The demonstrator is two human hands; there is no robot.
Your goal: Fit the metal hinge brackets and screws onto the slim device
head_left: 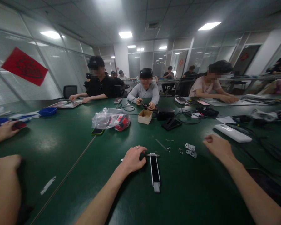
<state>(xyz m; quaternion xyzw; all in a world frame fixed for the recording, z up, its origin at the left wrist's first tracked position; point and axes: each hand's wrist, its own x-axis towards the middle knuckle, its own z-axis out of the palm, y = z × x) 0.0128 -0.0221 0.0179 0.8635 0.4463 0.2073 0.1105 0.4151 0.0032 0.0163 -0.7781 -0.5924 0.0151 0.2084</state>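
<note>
Counter [70,139]: spans the foreground, with seated people along its far side.
Device [155,168]: lies on the counter, just right of the left hand [136,158].
Brackets [191,150]: lie between the device and the right hand [217,146].
Rings [181,152]: lie just left of the brackets.
Bag [101,118]: rests beyond the left hand, a phone [97,132] at its near edge.
Box [145,117]: stands right of the bag, before a seated person [152,90].
Case [233,132]: lies beyond the right hand, to its right.
</note>
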